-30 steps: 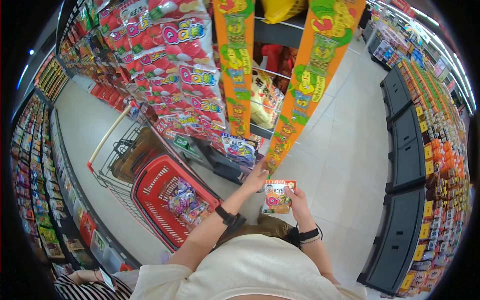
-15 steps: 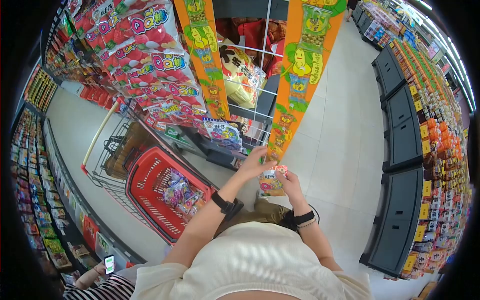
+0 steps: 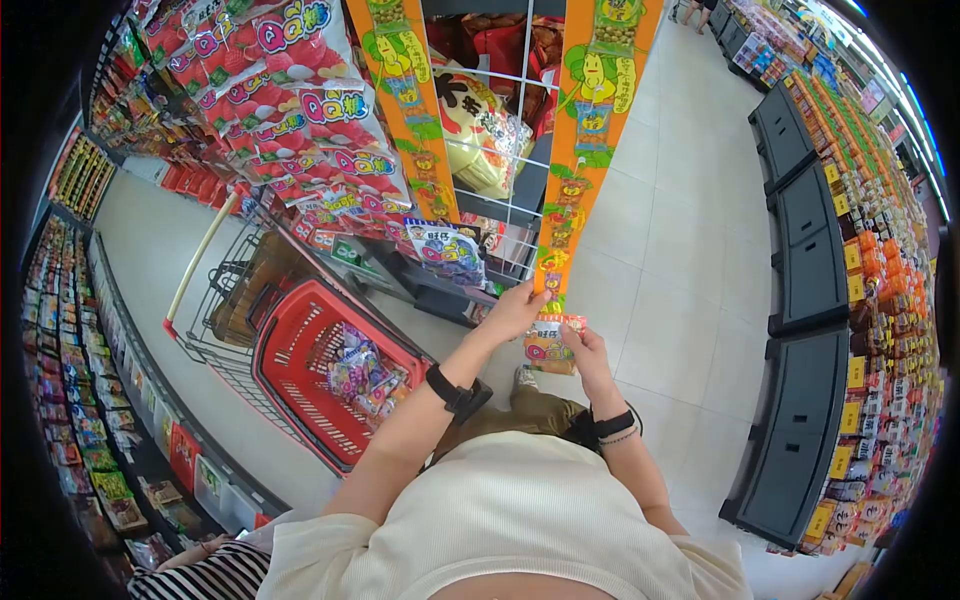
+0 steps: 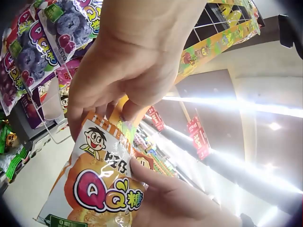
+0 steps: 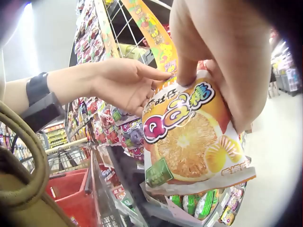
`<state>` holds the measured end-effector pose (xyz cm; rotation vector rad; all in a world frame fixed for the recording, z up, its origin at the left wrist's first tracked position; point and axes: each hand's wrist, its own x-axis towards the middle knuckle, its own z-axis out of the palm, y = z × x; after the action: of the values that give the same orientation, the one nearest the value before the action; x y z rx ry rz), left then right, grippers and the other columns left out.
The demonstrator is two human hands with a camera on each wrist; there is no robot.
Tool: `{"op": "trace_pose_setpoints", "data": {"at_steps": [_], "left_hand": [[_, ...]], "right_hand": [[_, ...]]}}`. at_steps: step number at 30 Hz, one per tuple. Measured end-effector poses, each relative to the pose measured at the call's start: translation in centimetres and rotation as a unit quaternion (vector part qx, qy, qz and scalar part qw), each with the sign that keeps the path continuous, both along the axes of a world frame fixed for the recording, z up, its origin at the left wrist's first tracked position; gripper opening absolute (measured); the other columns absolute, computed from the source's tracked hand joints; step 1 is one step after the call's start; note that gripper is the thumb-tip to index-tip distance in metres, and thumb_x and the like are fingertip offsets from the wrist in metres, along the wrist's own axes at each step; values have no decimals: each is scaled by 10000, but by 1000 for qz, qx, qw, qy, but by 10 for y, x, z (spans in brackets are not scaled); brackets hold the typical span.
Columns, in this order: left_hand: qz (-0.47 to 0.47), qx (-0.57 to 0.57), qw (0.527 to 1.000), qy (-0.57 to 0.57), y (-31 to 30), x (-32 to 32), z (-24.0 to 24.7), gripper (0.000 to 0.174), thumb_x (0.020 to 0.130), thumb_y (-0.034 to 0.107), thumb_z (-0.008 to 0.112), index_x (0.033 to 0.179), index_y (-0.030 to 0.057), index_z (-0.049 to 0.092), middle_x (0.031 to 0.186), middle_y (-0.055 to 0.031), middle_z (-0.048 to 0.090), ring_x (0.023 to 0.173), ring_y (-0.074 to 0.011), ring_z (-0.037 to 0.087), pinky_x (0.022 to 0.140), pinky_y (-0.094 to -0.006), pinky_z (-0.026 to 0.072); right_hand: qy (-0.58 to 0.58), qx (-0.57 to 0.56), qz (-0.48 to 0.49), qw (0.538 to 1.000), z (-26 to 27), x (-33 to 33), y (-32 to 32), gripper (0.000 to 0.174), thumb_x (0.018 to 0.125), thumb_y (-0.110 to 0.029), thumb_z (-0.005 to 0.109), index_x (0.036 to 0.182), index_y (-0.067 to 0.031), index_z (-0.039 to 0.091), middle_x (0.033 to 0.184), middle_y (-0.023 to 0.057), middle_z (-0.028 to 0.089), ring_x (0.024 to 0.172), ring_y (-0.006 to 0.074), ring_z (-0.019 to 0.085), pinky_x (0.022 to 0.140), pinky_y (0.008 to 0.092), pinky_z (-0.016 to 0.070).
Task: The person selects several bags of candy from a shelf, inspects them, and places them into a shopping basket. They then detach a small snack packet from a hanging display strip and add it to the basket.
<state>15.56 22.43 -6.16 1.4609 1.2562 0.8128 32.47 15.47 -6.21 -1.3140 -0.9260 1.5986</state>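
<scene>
My right hand point(image 3: 592, 362) pinches the top of a small orange-pictured candy packet point(image 3: 548, 347), thumb on its front. In the right wrist view the packet point(image 5: 184, 146) hangs tilted below the right hand point(image 5: 227, 56). Just above it, my left hand point(image 3: 514, 312) pinches the lower end of an orange printed strip point(image 3: 568, 195) on the wire rack. The left wrist view shows the left hand point(image 4: 128, 61) with fingers bent behind the packet's top edge and the thumb at the strip point(image 4: 203, 53); part of that grip is hidden.
A red basket point(image 3: 270, 345) holding several packets sits in a cart point(image 3: 200, 270) at the left. Large pink candy bags point(image 3: 335, 110) hang on the rack. Dark cabinets point(image 3: 805, 400) line the right side of the aisle. Someone in striped clothing point(image 3: 205, 572) is at lower left.
My left hand's fingers, spread above the packet half a second ago, have closed at the strip's lower end. The right hand keeps the packet, now slightly farther right and higher in the head view.
</scene>
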Motion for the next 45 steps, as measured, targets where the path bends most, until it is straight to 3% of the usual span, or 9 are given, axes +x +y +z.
{"op": "trace_pose_setpoints", "data": {"at_steps": [2, 14, 27, 30, 33, 36, 39, 41, 45], "left_hand": [[-31, -40, 999, 20, 1, -1, 6, 350, 938, 272, 507, 1138, -14, 535, 970, -92, 644, 875, -124, 596, 753, -290, 468], [-4, -36, 999, -19, 3, -11, -5, 345, 881, 298, 581, 1014, -21, 593, 811, -134, 643, 692, -202, 591, 642, -339, 462], [16, -28, 996, -88, 1, -12, -4, 321, 897, 277, 575, 1043, -7, 606, 847, -102, 669, 750, -174, 622, 689, -311, 478], [-5, -44, 996, -81, 0, -12, -8, 319, 895, 281, 584, 1048, 2, 613, 862, -80, 670, 772, -130, 614, 699, -292, 481], [-29, -18, 999, 2, 0, -12, -18, 308, 877, 277, 611, 1065, 33, 618, 867, -70, 672, 787, -136, 618, 712, -281, 485], [-49, 21, 991, -123, -7, -15, -9, 289, 830, 237, 656, 1046, 47, 628, 855, -105, 669, 779, -187, 625, 701, -302, 483], [-107, 92, 989, 36, -10, -21, -18, 314, 800, 156, 677, 1087, 43, 621, 877, -88, 680, 774, -163, 644, 722, -293, 495], [-49, 66, 996, 40, -8, -14, -29, 278, 752, 153, 687, 997, 33, 632, 778, -162, 638, 714, -255, 629, 657, -337, 485], [-16, 108, 989, 104, -10, -13, -31, 258, 777, 126, 661, 1018, 40, 624, 879, -135, 658, 810, -320, 631, 721, -364, 496]], "right_hand": [[22, 41, -6, 999, -2, -3, 0, 261, 918, -220, 573, 1056, -4, 622, 916, 2, 640, 808, 54, 556, 728, 230, 454], [-104, 67, 7, 992, -1, -12, 10, 258, 865, -184, 632, 981, 47, 641, 794, 24, 645, 682, 51, 549, 605, 223, 455], [-180, 60, -1, 982, -1, -16, 16, 269, 828, -214, 665, 890, 48, 655, 701, 51, 645, 631, 73, 541, 613, 247, 460], [-272, 3, 35, 962, -22, -11, 19, 293, 838, -217, 670, 969, 44, 638, 807, 44, 645, 726, 74, 543, 671, 245, 455], [-287, 112, -50, 950, -38, -10, 18, 319, 818, -225, 691, 967, 49, 628, 796, 58, 637, 750, 86, 538, 717, 260, 451], [-232, 173, -25, 957, -50, -3, 27, 357, 807, -220, 699, 1018, 47, 591, 872, 87, 626, 823, 112, 548, 753, 269, 450], [-298, 65, 148, 941, -62, 8, 36, 399, 812, -205, 689, 1088, 45, 544, 990, 117, 600, 887, 146, 555, 761, 279, 457], [-289, 56, 116, 949, -68, 6, 39, 401, 811, -196, 686, 1085, 49, 524, 965, 113, 598, 874, 174, 565, 751, 283, 459], [-288, 176, 24, 941, -101, 13, 34, 387, 801, -214, 695, 1037, 47, 535, 876, 97, 611, 816, 172, 579, 733, 289, 467]]}}
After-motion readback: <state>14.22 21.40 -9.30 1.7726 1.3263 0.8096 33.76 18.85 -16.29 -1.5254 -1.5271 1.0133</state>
